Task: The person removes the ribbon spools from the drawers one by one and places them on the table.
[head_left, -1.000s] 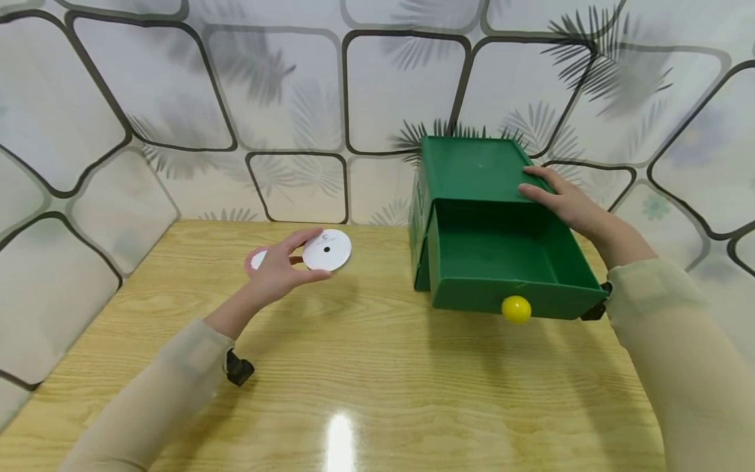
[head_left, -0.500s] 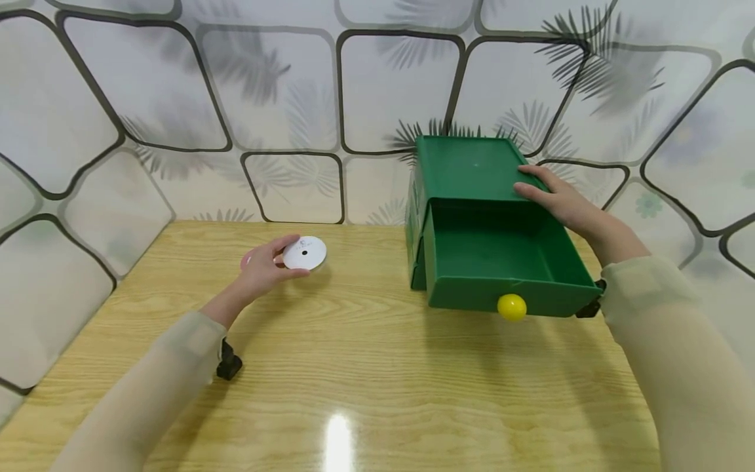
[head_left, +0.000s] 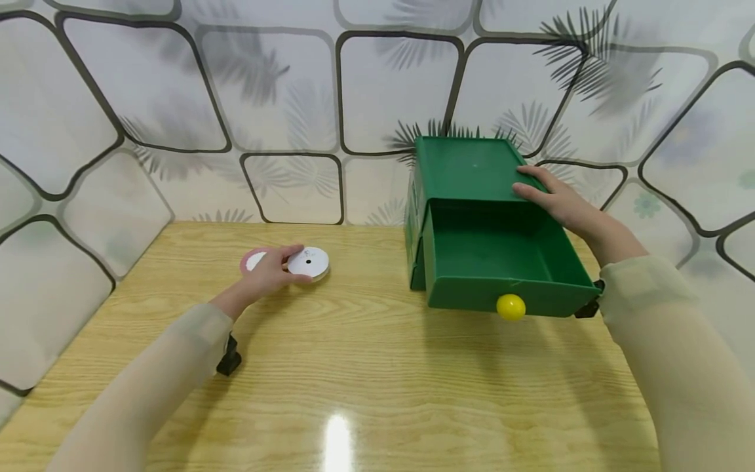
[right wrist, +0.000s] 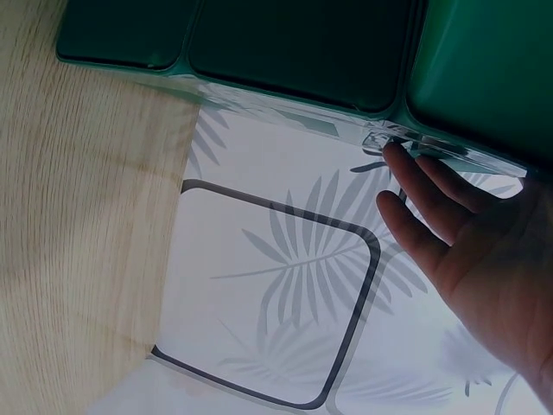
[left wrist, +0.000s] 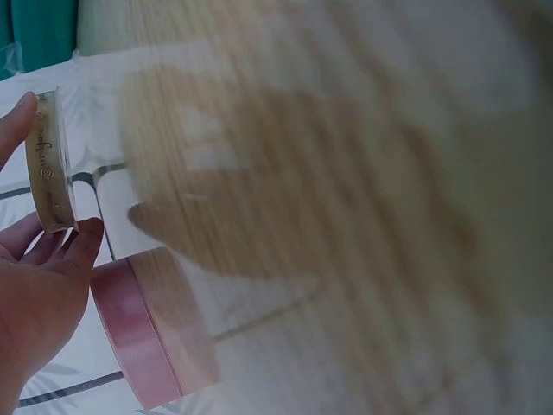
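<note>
A ribbon spool with a white face and a small dark centre hole is held at its rim between the thumb and fingers of my left hand. The left wrist view shows lettered gold ribbon around it. Close beside it sits a pink ribbon spool, partly covered by that hand in the head view. On the right, my right hand rests against the top right edge of a green drawer cabinet. In the right wrist view its fingers extend along the cabinet's side.
The cabinet's top drawer, with a yellow round knob, is pulled out toward me and shows a bare green inside. A patterned wall covering rises behind the wooden table.
My left hand has carried the white-faced spool left, then lowered it toward the table beside the pink one. My right hand has stayed on the cabinet.
</note>
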`<state>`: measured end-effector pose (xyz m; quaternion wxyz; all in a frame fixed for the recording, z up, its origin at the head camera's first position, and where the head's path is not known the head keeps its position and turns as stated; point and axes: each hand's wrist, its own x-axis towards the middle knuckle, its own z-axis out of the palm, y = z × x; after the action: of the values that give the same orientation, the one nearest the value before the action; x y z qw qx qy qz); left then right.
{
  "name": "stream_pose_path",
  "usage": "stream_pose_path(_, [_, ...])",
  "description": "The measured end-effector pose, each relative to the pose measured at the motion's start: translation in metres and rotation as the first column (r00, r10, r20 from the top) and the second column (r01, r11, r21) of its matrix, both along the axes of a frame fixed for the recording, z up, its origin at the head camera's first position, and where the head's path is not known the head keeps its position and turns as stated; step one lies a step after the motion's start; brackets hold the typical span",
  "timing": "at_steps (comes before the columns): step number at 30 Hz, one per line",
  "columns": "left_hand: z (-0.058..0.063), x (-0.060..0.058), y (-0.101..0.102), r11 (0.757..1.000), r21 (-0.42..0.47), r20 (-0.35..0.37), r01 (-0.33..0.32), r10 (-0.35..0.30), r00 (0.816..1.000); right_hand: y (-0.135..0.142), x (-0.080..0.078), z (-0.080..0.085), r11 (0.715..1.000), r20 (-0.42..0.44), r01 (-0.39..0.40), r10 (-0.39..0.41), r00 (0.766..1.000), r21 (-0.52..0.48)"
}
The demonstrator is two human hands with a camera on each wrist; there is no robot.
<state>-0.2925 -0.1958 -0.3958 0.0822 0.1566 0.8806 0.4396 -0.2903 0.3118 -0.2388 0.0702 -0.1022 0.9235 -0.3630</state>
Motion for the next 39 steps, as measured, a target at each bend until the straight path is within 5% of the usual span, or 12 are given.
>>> stream_pose_path(17, [-0.001,-0.001,0.01,0.981,-0.191,-0.064,-0.008,-0.004,0.998,-0.002,0.005,-0.001,1.0,-0.019,0.014,-0.015,1.0,-0.003])
stream_pose_path(28, [0.0,0.003,0.011,0.977,-0.213,-0.07,-0.021,0.006,0.998,-0.004,0.003,-0.001,1.0,-0.02,0.004,-0.004,1.0,-0.008])
stream_pose_path(33, [0.009,0.007,0.01,0.985,-0.162,-0.082,-0.052,0.039,0.996,-0.005,0.003,-0.001,1.0,-0.021,0.008,-0.008,1.0,-0.004])
stream_pose_path(39, [0.023,0.022,0.024,0.999,0.052,-0.053,-0.005,0.008,0.999,-0.003,0.003,0.0,1.0,-0.019,0.007,-0.007,1.0,-0.005])
